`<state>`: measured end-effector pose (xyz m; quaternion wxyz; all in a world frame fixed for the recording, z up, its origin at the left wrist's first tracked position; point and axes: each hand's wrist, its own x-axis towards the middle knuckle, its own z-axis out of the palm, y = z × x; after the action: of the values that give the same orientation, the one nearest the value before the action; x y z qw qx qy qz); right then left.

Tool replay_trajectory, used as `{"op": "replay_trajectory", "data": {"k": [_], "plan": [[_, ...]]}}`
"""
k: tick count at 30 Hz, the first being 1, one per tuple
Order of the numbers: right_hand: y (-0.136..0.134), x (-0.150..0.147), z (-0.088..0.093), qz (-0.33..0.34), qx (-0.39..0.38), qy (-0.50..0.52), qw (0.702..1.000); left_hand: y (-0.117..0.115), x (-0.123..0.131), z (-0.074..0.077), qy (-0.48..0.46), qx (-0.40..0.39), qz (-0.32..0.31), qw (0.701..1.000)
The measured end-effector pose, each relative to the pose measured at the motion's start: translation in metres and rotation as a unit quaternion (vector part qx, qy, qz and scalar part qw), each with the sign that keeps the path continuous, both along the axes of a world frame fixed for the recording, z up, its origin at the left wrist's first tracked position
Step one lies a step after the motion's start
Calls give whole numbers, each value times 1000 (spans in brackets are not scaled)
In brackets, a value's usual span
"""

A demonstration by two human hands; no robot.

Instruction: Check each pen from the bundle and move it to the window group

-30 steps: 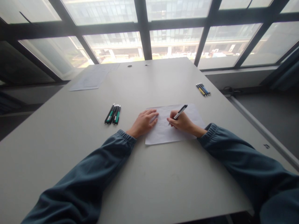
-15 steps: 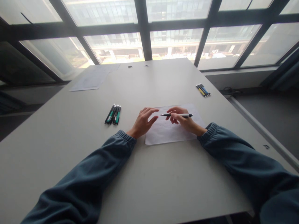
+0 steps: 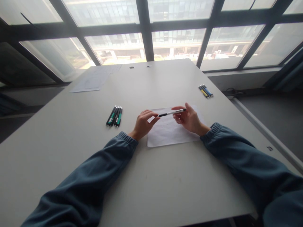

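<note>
Two hands meet above a white sheet (image 3: 169,136) on the grey table (image 3: 151,183). Right hand (image 3: 190,120), fingers curled, pinches the pen (image 3: 171,112) level, just above the sheet. Left hand (image 3: 142,123), half closed, reaches its dark tip; whether it grips cannot be told. Marks on the sheet are too faint to read.

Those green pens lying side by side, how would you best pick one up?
I'd take the outermost of the green pens, by the middle of its barrel, from above. They lie flat and packed together on the table, so only an outer pen has a free side for a fingertip.
</note>
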<state>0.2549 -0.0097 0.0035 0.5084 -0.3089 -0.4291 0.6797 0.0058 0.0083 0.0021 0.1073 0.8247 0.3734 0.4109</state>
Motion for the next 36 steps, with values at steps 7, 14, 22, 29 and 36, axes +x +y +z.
{"op": "replay_trajectory", "data": {"k": [7, 14, 22, 29, 36], "plan": [[3, 2, -3, 15, -31, 43, 998, 3, -2, -3, -26, 21, 18, 999], [5, 0, -8, -23, -17, 24, 999, 5, -1, -6, -61, 29, 0, 998], [5, -2, -6, -24, -21, 27, 999, 8, -5, -8, -59, 19, 17, 998], [4, -6, -7, -107, 31, -15, 994, 9, -3, -7, -93, -14, 23, 995], [5, -9, -11, -159, 138, -122, 970, 12, -4, -8, -152, -84, 33, 984]]}}
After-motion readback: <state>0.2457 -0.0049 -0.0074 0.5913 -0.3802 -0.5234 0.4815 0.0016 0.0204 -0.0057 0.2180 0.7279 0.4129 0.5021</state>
